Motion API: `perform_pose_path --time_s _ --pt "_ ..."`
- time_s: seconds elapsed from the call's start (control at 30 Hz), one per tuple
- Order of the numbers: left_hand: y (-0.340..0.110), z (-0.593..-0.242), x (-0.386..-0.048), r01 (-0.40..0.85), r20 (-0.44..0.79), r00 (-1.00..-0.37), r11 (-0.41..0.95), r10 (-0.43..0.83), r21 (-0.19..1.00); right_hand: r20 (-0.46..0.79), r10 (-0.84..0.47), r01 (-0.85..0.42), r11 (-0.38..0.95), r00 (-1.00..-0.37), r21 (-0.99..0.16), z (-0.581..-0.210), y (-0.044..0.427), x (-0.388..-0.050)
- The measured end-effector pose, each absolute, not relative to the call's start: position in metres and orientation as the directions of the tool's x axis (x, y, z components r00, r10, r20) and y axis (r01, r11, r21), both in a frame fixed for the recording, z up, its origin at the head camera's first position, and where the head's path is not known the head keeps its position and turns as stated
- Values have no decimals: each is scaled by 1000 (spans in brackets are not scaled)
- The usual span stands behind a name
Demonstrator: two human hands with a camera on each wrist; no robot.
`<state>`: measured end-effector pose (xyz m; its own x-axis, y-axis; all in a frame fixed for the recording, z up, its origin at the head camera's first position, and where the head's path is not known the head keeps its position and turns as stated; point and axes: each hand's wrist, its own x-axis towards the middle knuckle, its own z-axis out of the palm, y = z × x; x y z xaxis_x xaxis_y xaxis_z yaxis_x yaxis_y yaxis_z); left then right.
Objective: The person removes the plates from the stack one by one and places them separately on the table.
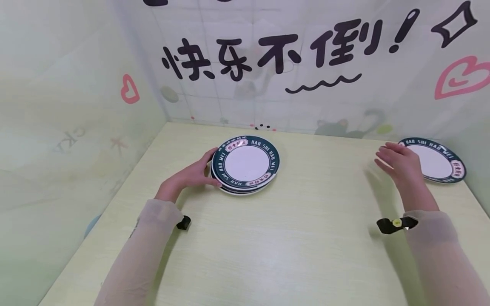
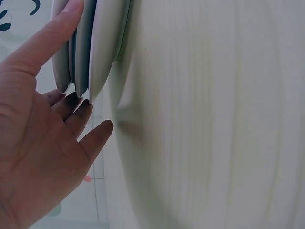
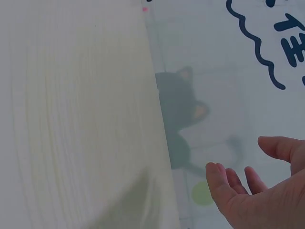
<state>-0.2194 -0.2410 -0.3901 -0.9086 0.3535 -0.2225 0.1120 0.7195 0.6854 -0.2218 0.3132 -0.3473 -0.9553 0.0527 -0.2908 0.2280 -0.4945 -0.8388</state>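
A small stack of white plates with dark green patterned rims lies left of centre near the back of the table. My left hand is at its left side, thumb on the near edge and fingers around the far side; in the left wrist view the thumb of the left hand lies along the stacked plate edges, fingertips at the rims. My right hand, fingers loosely bent and holding nothing, is raised just left of another such plate at the right, covering part of its left edge. The right wrist view shows the right hand empty.
A pale wood-look table spans the view. Behind it hangs a white printed cloth with dark lettering, and a pale wall covering stands along the left side. Another pale side wall borders the right.
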Motion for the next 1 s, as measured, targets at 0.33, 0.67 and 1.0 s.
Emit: perform_pose_path --time_s 0.33,0.67,1.0 --pt "-242 -393 -218 97 -226 -913 721 338 686 -200 -27 198 -330 -979 -923 -349 266 -230" --pt "-241 -393 -219 101 -220 -914 717 340 690 -183 -106 200 -175 -977 -964 -352 227 -230" --pt "-240 -391 -219 98 -223 -915 722 337 685 -206 -174 207 14 -963 -978 -355 194 -231"
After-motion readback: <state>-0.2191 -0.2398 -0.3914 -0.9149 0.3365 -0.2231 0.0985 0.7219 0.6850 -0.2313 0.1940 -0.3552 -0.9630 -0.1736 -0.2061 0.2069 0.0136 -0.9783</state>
